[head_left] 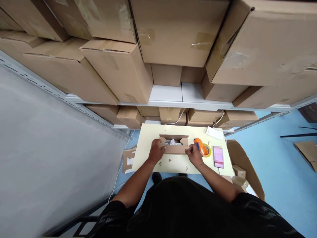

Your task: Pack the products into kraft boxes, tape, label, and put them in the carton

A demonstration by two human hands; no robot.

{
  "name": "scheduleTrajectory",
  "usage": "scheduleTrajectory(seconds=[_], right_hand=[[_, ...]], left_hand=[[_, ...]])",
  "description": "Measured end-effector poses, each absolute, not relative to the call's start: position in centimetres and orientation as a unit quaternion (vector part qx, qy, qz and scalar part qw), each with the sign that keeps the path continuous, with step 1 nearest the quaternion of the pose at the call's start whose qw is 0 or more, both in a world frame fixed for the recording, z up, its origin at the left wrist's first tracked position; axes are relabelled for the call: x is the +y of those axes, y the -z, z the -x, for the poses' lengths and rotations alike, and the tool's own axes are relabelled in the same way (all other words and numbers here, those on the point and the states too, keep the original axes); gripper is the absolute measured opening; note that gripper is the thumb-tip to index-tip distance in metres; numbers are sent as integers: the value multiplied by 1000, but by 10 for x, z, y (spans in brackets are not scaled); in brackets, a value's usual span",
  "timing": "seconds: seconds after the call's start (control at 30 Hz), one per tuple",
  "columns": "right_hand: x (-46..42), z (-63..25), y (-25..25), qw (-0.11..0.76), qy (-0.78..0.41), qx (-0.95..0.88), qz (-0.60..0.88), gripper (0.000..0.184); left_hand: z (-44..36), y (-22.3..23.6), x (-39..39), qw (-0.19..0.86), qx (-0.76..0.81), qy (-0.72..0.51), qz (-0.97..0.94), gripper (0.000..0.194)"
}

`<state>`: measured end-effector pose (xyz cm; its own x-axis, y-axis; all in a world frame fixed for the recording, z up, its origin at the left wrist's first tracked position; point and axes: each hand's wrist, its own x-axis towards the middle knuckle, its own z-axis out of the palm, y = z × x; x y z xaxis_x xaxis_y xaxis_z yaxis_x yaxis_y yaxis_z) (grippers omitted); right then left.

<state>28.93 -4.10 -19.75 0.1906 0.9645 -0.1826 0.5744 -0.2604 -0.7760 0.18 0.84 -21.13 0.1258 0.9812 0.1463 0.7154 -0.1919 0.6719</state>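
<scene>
On the pale yellow table (146, 158) lies a small, long cardboard box (174, 149), its top open and the rear flap standing up. Inside it shows some crumpled white paper (172, 142); what lies beneath is too small to make out. My left hand (157, 151) grips the box's left end, thumb at the front and fingers over the side. At the right front corner, the fingers of my right hand (194, 154) are pinched on the box's edge. Just right of that hand are an orange tape dispenser (201, 145) and a roll of yellow tape (209, 151).
A phone (219, 157) and a white box (214, 133) lie on the table's right side. Small cardboard scraps (170, 160) lie near the front edge. Shelves with large cartons (178, 33) rise behind. An open carton (244, 162) holding smaller boxes stands right of the table.
</scene>
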Motion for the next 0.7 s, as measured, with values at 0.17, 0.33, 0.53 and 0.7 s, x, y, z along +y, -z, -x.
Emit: scheduleTrajectory(seconds=[0.17,0.33,0.53,0.7], right_hand=[[-36,-288,200,273,-359,-518,727,39],[-39,-288,202,266,-360,-528,721,51],[-41,-285,205,274,-335,-538,723,53],[-43,-280,208,284,-322,-539,725,48]], left_hand=[[-8,208,9,162,582,-284,-744,85],[-3,197,23,117,535,-223,-806,90],[5,199,22,102,504,-215,-830,64],[6,203,14,97,461,-207,-857,16]])
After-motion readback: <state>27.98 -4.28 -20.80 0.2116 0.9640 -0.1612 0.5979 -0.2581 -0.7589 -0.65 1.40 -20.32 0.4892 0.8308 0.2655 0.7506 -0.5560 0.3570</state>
